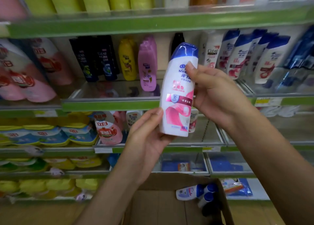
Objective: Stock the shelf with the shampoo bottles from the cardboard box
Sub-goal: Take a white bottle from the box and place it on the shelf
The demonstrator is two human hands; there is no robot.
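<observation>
Cardboard box (169, 206) below, seemingly holding bottles (198, 193); shelf (110, 104) behind.

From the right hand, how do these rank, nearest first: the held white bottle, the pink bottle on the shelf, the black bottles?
1. White shampoo bottle with blue cap, gripped by right hand.
2. Pink bottle, leftward.
3. Black bottles, further left.

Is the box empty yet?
Not empty. A few blue-capped bottles lie at the right side of the cardboard box; its near part is out of frame.
</observation>
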